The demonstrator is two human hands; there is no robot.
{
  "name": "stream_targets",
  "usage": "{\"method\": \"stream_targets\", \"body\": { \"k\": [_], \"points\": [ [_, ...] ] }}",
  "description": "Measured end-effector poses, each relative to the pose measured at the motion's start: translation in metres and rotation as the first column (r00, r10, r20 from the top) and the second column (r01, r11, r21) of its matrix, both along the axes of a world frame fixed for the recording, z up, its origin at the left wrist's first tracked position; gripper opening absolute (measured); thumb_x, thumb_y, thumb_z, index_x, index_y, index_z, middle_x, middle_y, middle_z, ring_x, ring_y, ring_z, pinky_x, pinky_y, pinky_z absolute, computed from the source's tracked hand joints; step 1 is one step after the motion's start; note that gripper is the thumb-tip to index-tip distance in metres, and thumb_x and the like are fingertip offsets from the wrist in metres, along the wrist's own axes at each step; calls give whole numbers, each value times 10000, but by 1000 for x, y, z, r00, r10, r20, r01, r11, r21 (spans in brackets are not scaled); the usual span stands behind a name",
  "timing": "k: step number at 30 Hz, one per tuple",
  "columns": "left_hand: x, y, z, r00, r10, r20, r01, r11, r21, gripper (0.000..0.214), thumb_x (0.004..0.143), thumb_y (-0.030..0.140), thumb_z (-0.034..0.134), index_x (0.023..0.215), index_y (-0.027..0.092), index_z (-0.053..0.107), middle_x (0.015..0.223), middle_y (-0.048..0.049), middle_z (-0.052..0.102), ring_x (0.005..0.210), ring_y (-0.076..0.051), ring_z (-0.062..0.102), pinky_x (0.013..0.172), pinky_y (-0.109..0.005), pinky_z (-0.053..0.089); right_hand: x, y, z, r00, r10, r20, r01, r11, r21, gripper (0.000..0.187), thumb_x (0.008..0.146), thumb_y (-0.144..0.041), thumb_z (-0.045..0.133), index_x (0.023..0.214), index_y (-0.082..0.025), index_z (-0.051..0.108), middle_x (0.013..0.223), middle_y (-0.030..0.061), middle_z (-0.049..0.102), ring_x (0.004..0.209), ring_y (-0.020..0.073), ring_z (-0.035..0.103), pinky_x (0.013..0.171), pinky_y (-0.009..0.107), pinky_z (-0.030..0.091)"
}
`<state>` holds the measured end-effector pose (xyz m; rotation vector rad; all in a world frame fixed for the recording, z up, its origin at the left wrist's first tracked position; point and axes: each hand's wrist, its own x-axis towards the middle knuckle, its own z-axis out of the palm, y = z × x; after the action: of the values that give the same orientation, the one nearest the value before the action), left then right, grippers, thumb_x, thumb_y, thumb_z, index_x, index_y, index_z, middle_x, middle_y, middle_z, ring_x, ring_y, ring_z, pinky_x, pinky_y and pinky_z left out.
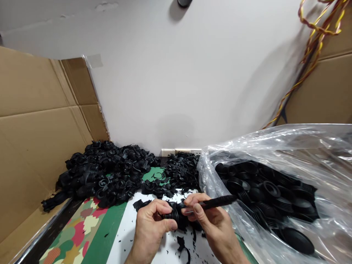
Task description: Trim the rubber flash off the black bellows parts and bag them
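Fingers (162, 209) of the left hand (150, 227) are almost together, and through the head view I see them pinching a ribbed black part (172, 214) between thumb and forefinger. It is held above the white sheet (129, 216) that covers the middle of the tabletop (55, 227). My right hand (214, 223) has its fingers closed around a slim black tool (220, 201), its rear end pointing toward the right edge. The front end reaches the near side of the ribbed part, but I cannot tell from here whether the two touch.

Black scraps (181, 245) lie on the sheet beneath both hands. To the left I have a green strip (106, 229), then a patterned cover (78, 234) near the left edge. One heap of black pieces (110, 172) fills the far left corner, beside a cardboard sheet (35, 91); a smaller heap of shreds (183, 170) sits at the far edge, below the wall sockets (168, 152). On the right side, I see a clear plastic bag (334, 183) lying open with many ribbed black pieces (275, 194) inside.
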<state>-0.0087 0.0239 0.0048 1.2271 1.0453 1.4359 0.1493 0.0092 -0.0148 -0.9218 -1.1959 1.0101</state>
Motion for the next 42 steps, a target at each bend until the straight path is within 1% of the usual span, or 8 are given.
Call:
{"method": "stream_targets", "body": {
  "k": [7,13,20,26,30,33,37,42],
  "points": [
    [0,0,-1,999,15,-34,-15,1000,17,216,381,43,806,504,166,677,615,-20,647,627,-174,572,596,-251,459,4,-2,8,975,-33,221,27,999,29,299,828,-470,528,752,-191,606,744,43,624,674,196,583,607,289,466],
    [0,-1,-1,997,38,-60,-36,998,42,213,395,61,818,518,162,676,633,-11,641,640,-166,580,600,-240,469,-1,-2,10,981,95,170,-64,982,-180,277,783,-447,551,759,-174,594,623,15,606,628,197,568,604,305,445],
    [-2,1,-11,1000,9,-8,-11,954,-301,423,511,481,800,673,116,660,378,15,557,303,-75,438,285,-136,226,-11,-6,13,957,232,177,-207,967,-147,198,787,-347,545,797,-172,636,697,35,669,693,210,609,646,306,459],
    [2,-1,-9,999,-33,4,32,942,-335,473,592,586,709,626,130,586,410,5,581,254,-57,430,249,-119,177,-21,-7,10,936,169,310,-163,986,-44,129,794,-235,517,688,-188,573,625,2,623,600,166,563,580,258,434],
    [3,-1,-5,995,-101,-22,90,945,-314,396,627,511,723,685,145,582,425,46,553,260,-54,442,255,-118,177,-23,-6,3,933,57,356,-58,998,-9,222,849,-293,449,677,-186,539,585,-3,571,527,137,491,509,237,390],
    [3,-2,-4,994,-107,-10,103,975,-199,343,522,277,826,756,154,608,536,41,614,389,-80,529,348,-151,380,-22,-7,6,951,51,305,-32,997,-66,206,842,-316,460,713,-177,540,621,5,574,568,148,496,529,241,402],
    [2,-5,-5,997,58,-50,-62,996,-64,286,521,111,766,762,174,625,639,16,674,585,-141,612,551,-222,505,-21,-6,9,978,44,206,-20,993,-117,199,812,-342,496,728,-173,556,641,-5,541,595,152,477,547,247,402],
    [-4,-4,-10,938,200,-282,-183,980,84,248,531,77,727,742,192,667,674,18,659,584,-148,564,520,-222,459,-20,-2,6,993,103,50,-92,978,-185,338,761,-502,566,690,-171,564,556,-35,469,548,143,460,533,257,393]
  ]
}}
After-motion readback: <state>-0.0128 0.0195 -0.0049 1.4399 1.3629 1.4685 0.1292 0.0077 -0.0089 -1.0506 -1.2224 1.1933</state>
